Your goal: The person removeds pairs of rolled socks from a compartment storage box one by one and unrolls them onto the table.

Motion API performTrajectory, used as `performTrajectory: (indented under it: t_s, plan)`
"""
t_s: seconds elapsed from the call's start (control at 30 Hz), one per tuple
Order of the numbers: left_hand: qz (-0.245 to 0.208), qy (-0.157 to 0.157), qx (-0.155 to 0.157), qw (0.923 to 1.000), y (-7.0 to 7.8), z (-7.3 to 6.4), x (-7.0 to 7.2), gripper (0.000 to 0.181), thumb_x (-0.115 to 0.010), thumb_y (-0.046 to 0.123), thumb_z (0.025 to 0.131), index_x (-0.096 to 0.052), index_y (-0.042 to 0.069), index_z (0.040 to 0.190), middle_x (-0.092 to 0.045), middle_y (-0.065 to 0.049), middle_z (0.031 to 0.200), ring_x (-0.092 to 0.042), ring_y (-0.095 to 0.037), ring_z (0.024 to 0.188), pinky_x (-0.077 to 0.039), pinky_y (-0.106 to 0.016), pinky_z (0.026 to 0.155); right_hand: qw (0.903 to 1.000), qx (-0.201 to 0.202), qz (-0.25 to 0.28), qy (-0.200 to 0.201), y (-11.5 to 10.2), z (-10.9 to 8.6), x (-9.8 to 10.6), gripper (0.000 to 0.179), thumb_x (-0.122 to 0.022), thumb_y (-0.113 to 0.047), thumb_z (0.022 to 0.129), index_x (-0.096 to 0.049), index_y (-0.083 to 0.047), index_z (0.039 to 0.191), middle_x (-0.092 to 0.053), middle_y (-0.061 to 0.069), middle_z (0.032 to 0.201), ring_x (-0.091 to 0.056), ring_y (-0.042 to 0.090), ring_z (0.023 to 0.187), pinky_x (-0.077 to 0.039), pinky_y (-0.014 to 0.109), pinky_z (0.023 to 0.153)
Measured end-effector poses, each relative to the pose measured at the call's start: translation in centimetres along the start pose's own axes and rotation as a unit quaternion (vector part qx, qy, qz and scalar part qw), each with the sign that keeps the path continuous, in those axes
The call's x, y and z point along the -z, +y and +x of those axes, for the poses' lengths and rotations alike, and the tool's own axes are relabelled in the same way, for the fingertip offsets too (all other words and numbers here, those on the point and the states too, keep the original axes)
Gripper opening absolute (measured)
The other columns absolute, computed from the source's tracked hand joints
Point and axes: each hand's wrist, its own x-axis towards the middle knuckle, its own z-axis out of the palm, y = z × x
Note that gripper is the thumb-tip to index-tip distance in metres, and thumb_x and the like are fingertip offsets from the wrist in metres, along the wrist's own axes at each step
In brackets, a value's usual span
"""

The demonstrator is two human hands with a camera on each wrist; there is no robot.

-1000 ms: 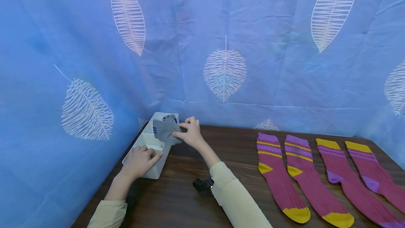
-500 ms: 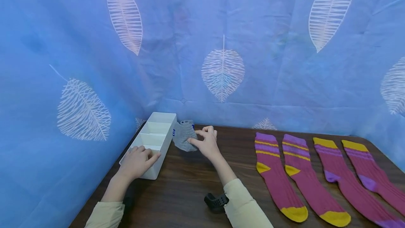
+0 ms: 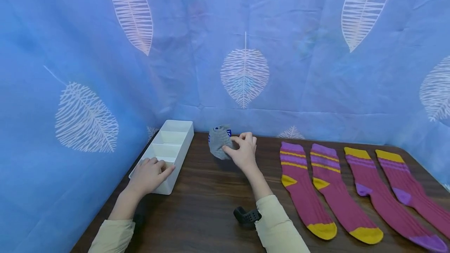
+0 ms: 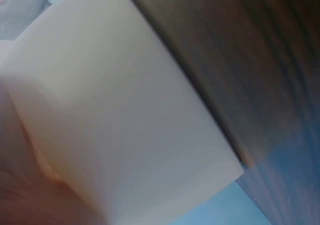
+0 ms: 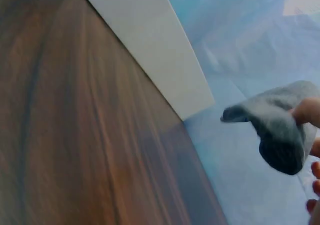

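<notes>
My right hand (image 3: 244, 153) pinches a folded grey sock bundle (image 3: 219, 143) between thumb and fingers, above the back of the table. Blue patches mark its upper edges, and the right wrist view shows the grey cloth (image 5: 280, 130) drooping from the fingertips. On the left is a long white divided box (image 3: 181, 159). My left hand (image 3: 149, 175) grips its near end, fingers bent over the top and thumb at the right rim. That hand covers part of the front compartment. A plain side wall (image 4: 120, 100) fills most of the left wrist view.
Several maroon socks with purple and yellow bands, such as the leftmost sock (image 3: 304, 190), lie flat in a row on the right of the dark wooden table (image 3: 197, 214). A blue leaf-patterned curtain (image 3: 197, 50) hangs behind and along the left side.
My right hand has carried the grey sock bundle from over the white box rightward to above the table. The left hand has stayed at the box's near end.
</notes>
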Motion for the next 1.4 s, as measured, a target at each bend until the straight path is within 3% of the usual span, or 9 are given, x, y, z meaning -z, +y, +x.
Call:
performTrajectory:
  t_s: [0.1, 0.23, 0.33, 0.57, 0.77, 1.07, 1.23, 1.4]
  plan:
    - [0.0, -0.001, 0.001, 1.0, 0.0, -0.1, 0.2, 0.048, -0.048, 0.053, 0.097, -0.071, 0.012, 0.091, -0.063, -0.005, 0.085, -0.052, -0.023, 0.079, -0.043, -0.045, 0.075, 0.9952, 0.04, -0.084, 0.028, 0.6, 0.2, 0.8, 0.036, -0.075, -0.03, 0.081, -0.073, -0.006, 0.109, -0.029, 0.005, 0.097, -0.024, 0.026, 0.094, -0.018, 0.042, 0.08]
    - [-0.001, 0.0, -0.006, 1.0, 0.1, -0.2, 0.3, 0.047, -0.049, 0.052, 0.097, -0.071, 0.012, 0.09, -0.064, -0.005, 0.085, -0.053, -0.023, 0.079, -0.044, -0.045, 0.077, 0.9812, 0.074, -0.173, 0.042, 1.3, 0.1, 1.5, 0.033, -0.074, -0.028, 0.081, -0.074, -0.008, 0.108, -0.033, 0.007, 0.1, -0.026, 0.027, 0.095, -0.019, 0.042, 0.079]
    - [-0.002, 0.005, -0.008, 1.0, 0.2, -0.2, 0.3, 0.048, -0.049, 0.052, 0.097, -0.073, 0.011, 0.095, -0.066, -0.007, 0.089, -0.055, -0.025, 0.082, -0.045, -0.047, 0.078, 0.9738, 0.083, -0.211, 0.017, 1.5, 0.0, 1.5, 0.034, -0.074, -0.029, 0.081, -0.073, -0.011, 0.11, -0.035, 0.006, 0.101, -0.028, 0.027, 0.096, -0.02, 0.04, 0.078]
    - [-0.011, 0.002, -0.004, 0.9999, 0.1, -0.2, 0.2, 0.054, -0.047, 0.052, 0.098, -0.073, 0.007, 0.105, -0.068, -0.012, 0.097, -0.056, -0.027, 0.085, -0.045, -0.05, 0.08, 0.9531, 0.105, -0.27, -0.088, 1.4, -0.4, 0.4, 0.035, -0.073, -0.034, 0.082, -0.074, -0.018, 0.113, -0.038, 0.003, 0.106, -0.031, 0.023, 0.099, -0.022, 0.036, 0.078]
    - [-0.006, 0.003, -0.007, 1.0, 0.0, -0.2, 0.2, 0.052, -0.048, 0.053, 0.097, -0.073, 0.008, 0.102, -0.067, -0.01, 0.094, -0.055, -0.026, 0.084, -0.044, -0.05, 0.08, 0.9399, 0.13, -0.275, -0.156, 1.2, -0.7, -0.7, 0.033, -0.074, -0.035, 0.081, -0.074, -0.023, 0.111, -0.038, 0.0, 0.106, -0.03, 0.022, 0.101, -0.023, 0.036, 0.078]
    - [-0.018, 0.003, 0.002, 0.9998, 0.1, 0.2, 0.3, 0.046, -0.052, 0.052, 0.095, -0.065, 0.01, 0.084, -0.057, -0.004, 0.079, -0.048, -0.02, 0.074, -0.043, -0.042, 0.072, 0.9405, 0.129, -0.242, -0.201, 0.6, -1.0, -0.9, 0.023, -0.071, -0.038, 0.085, -0.074, -0.025, 0.104, -0.042, 0.0, 0.105, -0.032, 0.022, 0.101, -0.025, 0.037, 0.079]
    - [-0.007, 0.057, -0.014, 0.9982, 0.9, 0.3, 0.7, 0.034, -0.064, 0.043, 0.09, -0.058, 0.012, 0.08, -0.052, -0.004, 0.077, -0.046, -0.02, 0.073, -0.04, -0.039, 0.066, 0.9457, 0.12, -0.213, -0.214, 0.8, -1.0, -0.6, 0.029, -0.065, -0.048, 0.09, -0.075, -0.025, 0.104, -0.05, 0.001, 0.107, -0.036, 0.023, 0.101, -0.027, 0.038, 0.08]
    - [0.032, 0.132, -0.053, 0.9893, 3.5, -0.2, 1.5, 0.027, -0.071, 0.035, 0.086, -0.055, 0.015, 0.078, -0.051, -0.003, 0.077, -0.046, -0.021, 0.073, -0.039, -0.037, 0.063, 0.9525, 0.115, -0.189, -0.209, 1.0, -0.8, -0.5, 0.036, -0.057, -0.05, 0.095, -0.076, -0.021, 0.104, -0.056, 0.004, 0.112, -0.042, 0.024, 0.104, -0.034, 0.04, 0.083]
